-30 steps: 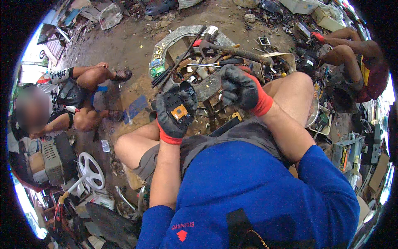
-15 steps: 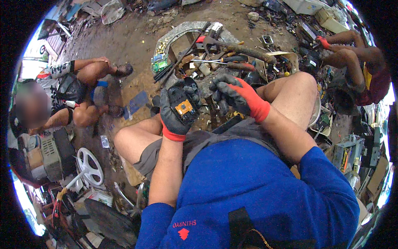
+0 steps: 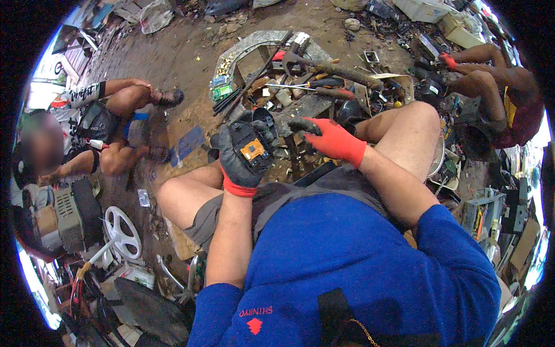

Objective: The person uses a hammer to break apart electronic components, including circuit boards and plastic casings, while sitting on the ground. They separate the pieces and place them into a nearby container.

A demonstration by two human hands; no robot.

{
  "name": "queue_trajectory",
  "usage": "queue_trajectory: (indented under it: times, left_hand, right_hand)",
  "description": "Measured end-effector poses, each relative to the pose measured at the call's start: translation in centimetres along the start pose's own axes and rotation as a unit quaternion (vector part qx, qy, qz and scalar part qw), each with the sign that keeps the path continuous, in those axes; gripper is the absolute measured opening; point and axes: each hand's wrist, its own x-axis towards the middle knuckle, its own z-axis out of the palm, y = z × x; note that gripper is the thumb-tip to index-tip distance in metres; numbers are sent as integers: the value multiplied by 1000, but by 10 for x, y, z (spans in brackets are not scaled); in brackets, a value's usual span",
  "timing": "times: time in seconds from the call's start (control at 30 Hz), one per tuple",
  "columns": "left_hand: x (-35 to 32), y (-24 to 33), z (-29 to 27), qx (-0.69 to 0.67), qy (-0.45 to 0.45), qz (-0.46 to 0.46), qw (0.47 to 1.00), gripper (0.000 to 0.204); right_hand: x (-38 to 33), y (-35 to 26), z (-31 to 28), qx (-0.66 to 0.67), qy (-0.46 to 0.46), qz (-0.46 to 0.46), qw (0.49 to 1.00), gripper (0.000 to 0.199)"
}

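Observation:
My left hand [image 3: 236,168], in a black-palmed glove with a red cuff, is closed around an opened black plastic casing [image 3: 247,129]. A small orange circuit board [image 3: 253,150] shows inside the casing, and a second dark rounded part stands at its far edge. Just right of it, apart from the casing, is my right hand [image 3: 329,137] in a red glove with dark fingertips. Its foremost finger stretches toward the casing, and I see nothing held there; the lower fingers are partly hidden.
Ahead lies a worn grey slab [image 3: 254,41] with a hammer [image 3: 329,68], a screwdriver [image 3: 289,86] and loose parts. One person [image 3: 95,124] sits at left, another [image 3: 491,87] at right. A white steering wheel [image 3: 122,232] stands at lower left among scrap.
My right hand has turned and its fingers have straightened, showing more of the red glove back. The casing has shifted slightly left in my left hand.

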Motion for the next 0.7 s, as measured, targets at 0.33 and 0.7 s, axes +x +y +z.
queue_trajectory:
  times: [0.33, 0.7]
  left_hand:
    - [0, 3, 26, -61, -23, 39, 997, 54]
    - [-5, 18, -3, -66, -58, 52, 995, 53]
  right_hand:
    - [24, 25, -67, -470, 116, 124, 866, 67]
    - [35, 71, -48, -548, 131, 91, 821, 71]
